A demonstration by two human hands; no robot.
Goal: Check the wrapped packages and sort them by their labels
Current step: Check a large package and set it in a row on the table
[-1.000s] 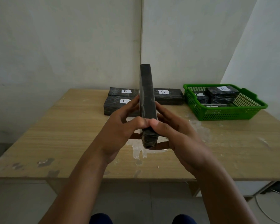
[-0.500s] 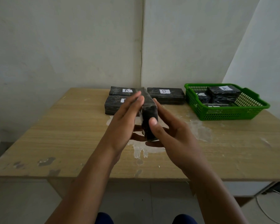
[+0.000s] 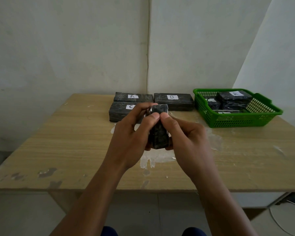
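3 packages marked A (image 3: 133,97), B (image 3: 173,99) and C (image 3: 122,109) lie sorted at the tabletop's (image 3: 58,142) back, several wait in the green basket (image 3: 237,120), and both hands, left (image 3: 131,133) and right (image 3: 186,138), grip 1 package (image 3: 159,132) above the tabletop, its label unseen.

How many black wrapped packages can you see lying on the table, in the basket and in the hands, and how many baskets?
Packages lying on the table: 3, labelled A, B and C
Packages in the green basket: at least 3 show; more may be hidden
Package held in both hands: 1
Baskets: 1
Total: 8 things visible
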